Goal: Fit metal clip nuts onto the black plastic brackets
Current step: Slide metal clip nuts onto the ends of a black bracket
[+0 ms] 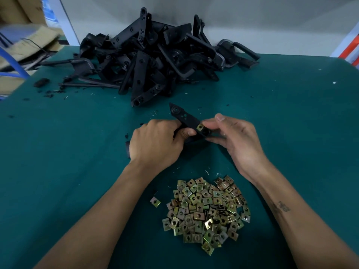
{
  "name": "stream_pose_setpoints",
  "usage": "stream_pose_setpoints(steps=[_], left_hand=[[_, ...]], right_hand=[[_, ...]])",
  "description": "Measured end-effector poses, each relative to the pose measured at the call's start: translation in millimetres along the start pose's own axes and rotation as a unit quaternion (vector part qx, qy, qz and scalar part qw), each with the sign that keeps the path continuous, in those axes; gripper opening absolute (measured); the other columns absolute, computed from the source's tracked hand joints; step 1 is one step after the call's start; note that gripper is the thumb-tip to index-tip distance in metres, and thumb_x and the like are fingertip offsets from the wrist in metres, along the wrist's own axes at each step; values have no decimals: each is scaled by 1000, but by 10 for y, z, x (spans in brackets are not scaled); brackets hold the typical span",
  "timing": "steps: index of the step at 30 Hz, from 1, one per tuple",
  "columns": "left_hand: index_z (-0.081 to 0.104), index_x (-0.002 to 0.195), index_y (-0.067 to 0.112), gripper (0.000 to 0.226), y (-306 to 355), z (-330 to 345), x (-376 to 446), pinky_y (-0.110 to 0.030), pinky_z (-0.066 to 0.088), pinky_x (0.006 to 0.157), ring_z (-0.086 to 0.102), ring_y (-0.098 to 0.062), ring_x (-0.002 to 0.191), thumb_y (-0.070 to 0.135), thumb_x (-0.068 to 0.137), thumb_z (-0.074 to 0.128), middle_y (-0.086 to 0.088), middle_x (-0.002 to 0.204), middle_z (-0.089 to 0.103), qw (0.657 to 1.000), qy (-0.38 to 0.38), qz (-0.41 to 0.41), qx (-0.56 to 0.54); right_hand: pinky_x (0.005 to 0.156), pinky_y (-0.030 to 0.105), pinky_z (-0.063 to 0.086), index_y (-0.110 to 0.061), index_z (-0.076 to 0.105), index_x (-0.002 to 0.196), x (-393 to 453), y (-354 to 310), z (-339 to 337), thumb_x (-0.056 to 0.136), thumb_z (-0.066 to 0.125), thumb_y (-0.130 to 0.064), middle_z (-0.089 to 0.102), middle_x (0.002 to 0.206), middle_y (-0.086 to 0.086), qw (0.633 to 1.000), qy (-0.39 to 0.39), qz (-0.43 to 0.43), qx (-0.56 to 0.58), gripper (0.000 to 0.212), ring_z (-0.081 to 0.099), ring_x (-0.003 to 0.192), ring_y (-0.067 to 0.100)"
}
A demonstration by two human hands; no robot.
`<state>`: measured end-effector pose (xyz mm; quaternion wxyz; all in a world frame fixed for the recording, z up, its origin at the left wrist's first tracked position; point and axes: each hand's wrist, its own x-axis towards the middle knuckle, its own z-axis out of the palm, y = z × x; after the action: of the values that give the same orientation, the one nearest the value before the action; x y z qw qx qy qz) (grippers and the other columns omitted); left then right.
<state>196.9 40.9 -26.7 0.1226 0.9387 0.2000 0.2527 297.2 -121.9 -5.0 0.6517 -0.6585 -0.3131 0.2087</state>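
Black plastic, flat and elongated with a round boss and small holes near its far tip, the bracket (184,118) is held just above the green surface (291,113) between both hands. The left hand (155,141) grips its near end, fingers curled round it; the right hand (236,135) pinches a brass-coloured clip nut (199,127) against the bracket's edge. More brackets (155,55) lie heaped at the far side, and a loose pile of clip nuts (206,212) sits near the person, between the forearms.
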Motion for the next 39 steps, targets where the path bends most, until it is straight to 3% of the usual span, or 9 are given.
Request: stream_pose_setpoints(steps=[3,5,8,12,20,27,32,35,39], left_hand=[[65,86,26,54,-48,-6,59,-36,39,56,61,-35,71,70,94,35,-3,73,65,998,8,-54,-26],[58,77,24,51,-85,-13,86,-36,37,56,60,-36,72,67,93,37,-4,73,64,996,18,-80,-36],[47,66,21,54,-63,-1,88,-38,44,54,56,-31,65,68,91,38,1,65,59,996,9,-78,-31],[50,66,22,56,-51,20,82,-38,46,52,52,-23,57,68,96,40,6,59,54,997,16,-68,-24],[44,67,26,50,-66,27,74,-34,36,49,45,-25,55,65,97,40,8,58,43,999,32,-38,-20],[49,67,23,56,-56,35,69,-32,31,48,42,-20,52,68,95,33,11,54,39,999,34,-17,-19],[50,69,23,55,-54,29,66,-33,36,49,47,-23,53,68,96,32,11,56,43,999,26,-5,-24],[38,66,26,47,-60,-1,59,-34,35,50,49,-26,55,62,96,42,9,60,45,999,19,18,-31],[52,70,23,31,-6,-24,3,-30,32,48,56,-30,58,51,84,50,6,63,52,994,32,99,-10]], right_hand=[[90,29,48,-8,77,96,-65,-92,71,95,62,-32,66,103,0,919,99,-223,-311,28,62,102,18],[81,27,44,-13,75,88,-177,-242,225,91,69,-27,62,93,-4,882,10,-302,-362,16,59,94,18],[74,30,46,-25,70,78,-391,-383,534,89,65,-37,59,81,-14,854,-215,-250,-403,17,54,86,9],[85,21,37,-32,70,92,-488,-332,713,85,63,-46,54,88,-16,775,-316,-207,-507,18,43,92,4],[87,29,35,-25,65,96,-454,-269,737,93,58,-27,56,92,-12,777,-339,-196,-493,7,44,92,8],[80,23,30,-23,47,75,-490,-276,755,82,65,-22,45,73,-12,794,-318,-241,-458,19,36,77,7],[77,38,47,-12,56,71,-504,-297,760,80,72,-5,60,71,-2,882,-299,-201,-302,20,52,77,14],[70,30,55,-9,64,73,-392,-335,574,79,74,8,74,81,5,958,-228,-136,-110,20,70,78,20],[67,31,58,3,66,80,-143,-301,194,73,73,17,73,80,20,985,-142,-51,83,18,68,66,28]])
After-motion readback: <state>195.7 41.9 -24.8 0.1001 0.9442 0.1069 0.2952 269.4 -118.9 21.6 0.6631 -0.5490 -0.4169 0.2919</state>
